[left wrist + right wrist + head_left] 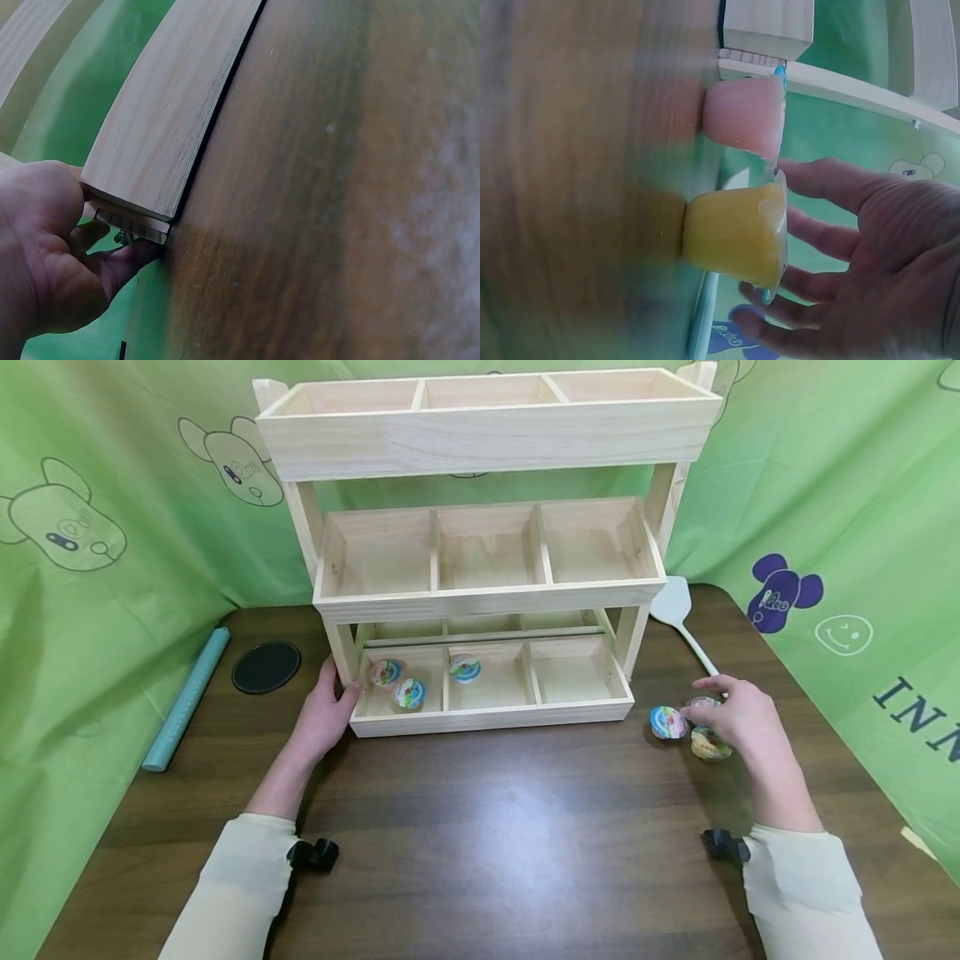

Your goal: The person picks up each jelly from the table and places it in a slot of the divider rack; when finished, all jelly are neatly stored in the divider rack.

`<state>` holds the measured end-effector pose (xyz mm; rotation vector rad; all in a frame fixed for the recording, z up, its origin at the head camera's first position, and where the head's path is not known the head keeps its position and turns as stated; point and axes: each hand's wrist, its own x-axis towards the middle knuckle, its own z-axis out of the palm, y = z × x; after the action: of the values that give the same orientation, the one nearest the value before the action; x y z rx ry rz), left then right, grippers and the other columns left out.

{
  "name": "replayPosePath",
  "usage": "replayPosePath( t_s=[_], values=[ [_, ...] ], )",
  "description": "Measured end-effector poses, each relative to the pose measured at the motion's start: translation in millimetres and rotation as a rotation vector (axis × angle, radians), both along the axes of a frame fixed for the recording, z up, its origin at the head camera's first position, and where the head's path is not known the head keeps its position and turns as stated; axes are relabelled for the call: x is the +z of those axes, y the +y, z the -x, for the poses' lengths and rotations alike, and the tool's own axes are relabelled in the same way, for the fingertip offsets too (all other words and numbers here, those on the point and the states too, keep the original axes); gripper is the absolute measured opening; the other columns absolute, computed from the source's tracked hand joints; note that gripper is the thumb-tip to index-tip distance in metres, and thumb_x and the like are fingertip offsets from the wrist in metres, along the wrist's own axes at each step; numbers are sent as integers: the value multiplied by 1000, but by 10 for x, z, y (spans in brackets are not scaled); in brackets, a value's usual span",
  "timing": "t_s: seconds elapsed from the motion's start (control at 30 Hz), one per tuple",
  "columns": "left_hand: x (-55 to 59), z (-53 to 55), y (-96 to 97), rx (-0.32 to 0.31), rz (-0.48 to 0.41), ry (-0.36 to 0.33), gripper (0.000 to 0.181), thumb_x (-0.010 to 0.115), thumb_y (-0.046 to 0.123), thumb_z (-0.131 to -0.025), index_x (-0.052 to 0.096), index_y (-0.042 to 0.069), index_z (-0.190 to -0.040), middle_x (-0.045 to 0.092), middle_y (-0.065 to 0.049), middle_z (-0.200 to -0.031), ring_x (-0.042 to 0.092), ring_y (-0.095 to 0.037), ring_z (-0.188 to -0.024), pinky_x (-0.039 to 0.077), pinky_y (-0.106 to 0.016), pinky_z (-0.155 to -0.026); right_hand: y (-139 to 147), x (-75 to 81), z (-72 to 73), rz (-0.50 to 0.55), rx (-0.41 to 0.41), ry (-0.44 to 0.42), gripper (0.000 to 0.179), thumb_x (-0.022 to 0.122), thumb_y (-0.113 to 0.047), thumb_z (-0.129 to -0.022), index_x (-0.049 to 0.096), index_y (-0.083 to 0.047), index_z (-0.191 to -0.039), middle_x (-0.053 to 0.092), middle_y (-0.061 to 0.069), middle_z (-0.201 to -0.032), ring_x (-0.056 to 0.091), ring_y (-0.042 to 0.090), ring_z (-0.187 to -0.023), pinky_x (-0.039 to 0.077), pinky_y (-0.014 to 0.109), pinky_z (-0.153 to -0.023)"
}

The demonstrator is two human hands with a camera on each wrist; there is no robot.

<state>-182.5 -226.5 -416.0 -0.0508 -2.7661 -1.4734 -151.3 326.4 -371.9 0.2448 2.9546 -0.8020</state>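
Observation:
My left hand (324,714) grips the lower left end of a three-tier wooden rack (487,720), its thumb in front and fingers at the side. In the left wrist view, my fingertips touch the rack's end piece (131,223). At the right, my right hand (738,714) hovers over three jelly cups, thumb and fingers spread around a pink-lidded cup (703,702). Beside it stand a jelly cup with a blue and pink lid (667,722) and a yellow jelly cup (709,744). The right wrist view shows the yellow cup (731,232) partly covering the fingers behind it.
The rack's bottom left compartment holds two jelly cups (409,694); its bottom middle one holds another cup (465,668). A white spatula-shaped tool (672,602) lies behind the right hand. Left of the rack are a black disc (266,667) and a teal roll (187,697).

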Motion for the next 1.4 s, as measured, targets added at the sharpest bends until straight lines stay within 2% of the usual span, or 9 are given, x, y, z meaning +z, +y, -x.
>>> replayPosePath(
  t_s=[0.57,0.87,0.97,1.1,1.2,1.4],
  values=[
    [0,-4,-10,-1,4,8,70,44,30,-108,6,13,-164,35,-30,-155,40,-45,-136,31,-60,-111,77,-43,33,-6,31,-30,49,70,-20,-90,58,7,-129,57,39,-121,51,53,-108,41,63,-90],
    [8,-3,-2,-7,9,4,70,43,30,-108,5,11,-163,34,-30,-155,39,-45,-136,31,-60,-110,61,-31,26,-3,-26,33,48,72,-20,-90,61,6,-129,54,42,-126,49,57,-113,39,65,-93],
    [13,-2,-2,-6,11,1,71,43,31,-108,4,12,-164,33,-30,-156,38,-45,-137,31,-60,-111,39,-24,24,6,-30,67,48,72,-21,-90,62,5,-129,55,42,-123,52,54,-108,41,63,-91],
    [10,1,-6,-5,11,-1,71,43,32,-108,4,13,-164,33,-29,-156,38,-45,-137,30,-60,-111,-4,-8,28,6,-11,115,48,74,-24,-90,65,4,-128,59,39,-117,54,46,-98,45,54,-81],
    [15,-3,0,-6,10,-4,70,43,32,-108,4,13,-164,33,-29,-156,39,-45,-137,31,-60,-111,-36,13,27,11,4,150,47,75,-25,-89,67,3,-127,62,36,-114,54,42,-94,43,46,-74],
    [10,-2,-7,-5,9,1,70,44,31,-108,5,14,-164,33,-29,-156,38,-44,-138,30,-60,-111,-142,89,1,61,27,223,48,78,-29,-88,70,-1,-126,66,29,-116,57,34,-96,41,37,-73]
  ],
)
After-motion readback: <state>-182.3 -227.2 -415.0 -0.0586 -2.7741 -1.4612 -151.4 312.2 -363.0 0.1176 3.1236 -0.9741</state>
